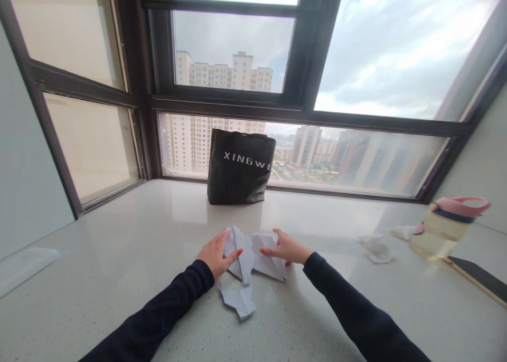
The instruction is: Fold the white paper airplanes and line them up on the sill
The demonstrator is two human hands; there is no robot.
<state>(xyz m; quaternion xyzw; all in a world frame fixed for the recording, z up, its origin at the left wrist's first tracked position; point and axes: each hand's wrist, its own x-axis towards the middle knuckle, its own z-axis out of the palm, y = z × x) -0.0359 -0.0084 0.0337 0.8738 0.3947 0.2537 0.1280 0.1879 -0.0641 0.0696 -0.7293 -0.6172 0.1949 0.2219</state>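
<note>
Three pieces of creased white paper lie close together on the pale speckled surface. My left hand (217, 253) grips the left folded paper (242, 251), its thumb on top and its fingers along the far left edge. On the right, my right hand (285, 247) has its thumb over another folded paper (269, 264), with the fingers around its right side. Nearer to me, a third crumpled paper (240, 299) sits just below the left one, touched by neither hand.
A black bag (241, 174) stands upright by the window. At the right are crumpled white tissues (378, 248), a bottle with a pink lid (441, 232) and a dark phone (481, 278). A whitish flat object (27, 267) lies at the far left.
</note>
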